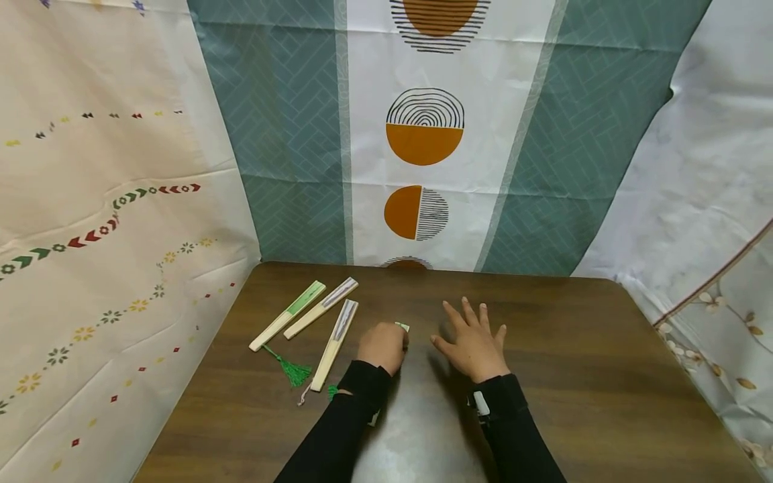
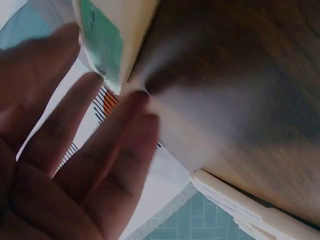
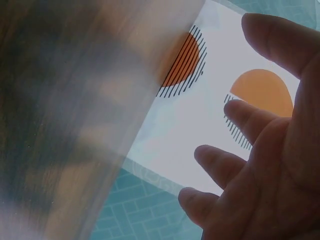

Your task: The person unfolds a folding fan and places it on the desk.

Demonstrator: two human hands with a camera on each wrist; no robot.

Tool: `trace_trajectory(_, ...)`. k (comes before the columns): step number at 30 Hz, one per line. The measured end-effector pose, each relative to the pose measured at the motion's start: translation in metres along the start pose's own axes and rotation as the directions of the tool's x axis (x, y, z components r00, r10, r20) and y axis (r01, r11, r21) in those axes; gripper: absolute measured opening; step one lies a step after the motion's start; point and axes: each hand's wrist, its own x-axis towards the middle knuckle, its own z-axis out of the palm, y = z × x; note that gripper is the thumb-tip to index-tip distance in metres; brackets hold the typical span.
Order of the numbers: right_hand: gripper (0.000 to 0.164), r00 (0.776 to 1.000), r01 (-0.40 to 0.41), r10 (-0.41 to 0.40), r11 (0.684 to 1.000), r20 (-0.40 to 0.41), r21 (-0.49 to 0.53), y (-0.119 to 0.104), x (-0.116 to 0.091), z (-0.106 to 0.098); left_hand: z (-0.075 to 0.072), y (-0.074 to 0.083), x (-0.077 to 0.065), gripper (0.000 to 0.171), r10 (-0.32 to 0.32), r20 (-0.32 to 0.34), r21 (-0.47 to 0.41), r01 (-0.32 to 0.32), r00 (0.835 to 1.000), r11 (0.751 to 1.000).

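Left hand, fingers curled, grips 1 fan, guessing for control; 3 more fans lie nearby. Right hand: fingers spread wide.

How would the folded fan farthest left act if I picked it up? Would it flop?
The folded fan would probably stay stiff, since it lies straight like a stick. It looks likely to be light, being so slim. Its green tassel would probably dangle and swing, because its soft-looking threads lie loose beside it.
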Motion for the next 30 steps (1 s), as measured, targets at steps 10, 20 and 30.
trace_trajectory(10, 0.079, 1.000, -0.006, 0.006, 1.000, -0.010, 0.009, -0.002, -0.003, 0.000, -0.009, 0.002, -0.002, 0.027, -0.091, 0.035, -0.112, 0.094, 0.995, 0.989)
trace_trajectory(20, 0.075, 1.000, 0.000, 0.001, 1.000, -0.013, 0.031, -0.004, -0.006, -0.003, -0.017, 0.004, -0.003, 0.040, -0.130, 0.177, -0.131, 0.154, 0.976, 0.979)
trace_trajectory(30, 0.074, 1.000, 0.006, -0.004, 0.999, -0.031, 0.053, -0.003, -0.008, -0.005, -0.016, 0.015, -0.011, 0.040, -0.154, 0.133, -0.023, 0.159, 0.979, 0.987)
